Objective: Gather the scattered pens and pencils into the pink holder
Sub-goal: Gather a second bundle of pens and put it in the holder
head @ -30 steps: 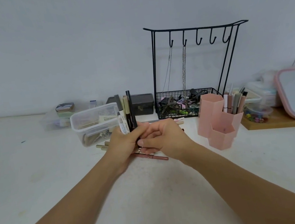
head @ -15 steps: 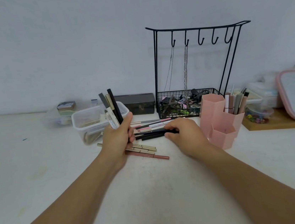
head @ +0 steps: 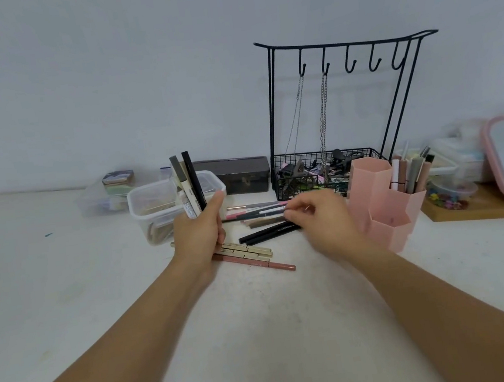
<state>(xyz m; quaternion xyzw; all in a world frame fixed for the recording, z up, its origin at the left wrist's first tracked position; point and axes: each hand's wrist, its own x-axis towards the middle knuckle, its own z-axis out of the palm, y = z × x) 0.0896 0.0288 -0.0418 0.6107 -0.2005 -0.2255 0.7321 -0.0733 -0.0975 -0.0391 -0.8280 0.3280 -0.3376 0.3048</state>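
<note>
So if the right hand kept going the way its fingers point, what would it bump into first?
Probably the loose pens on the table: the right hand points its fingers left at their near ends, seemingly touching already. Beyond them is the left hand gripping a bundle.

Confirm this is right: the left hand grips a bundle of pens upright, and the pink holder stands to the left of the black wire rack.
One detail is wrong. In the head view the pink holder stands to the right of the black wire rack, in front of its right end, not to its left. The rest holds: the left hand grips a bundle of pens upright.
</note>
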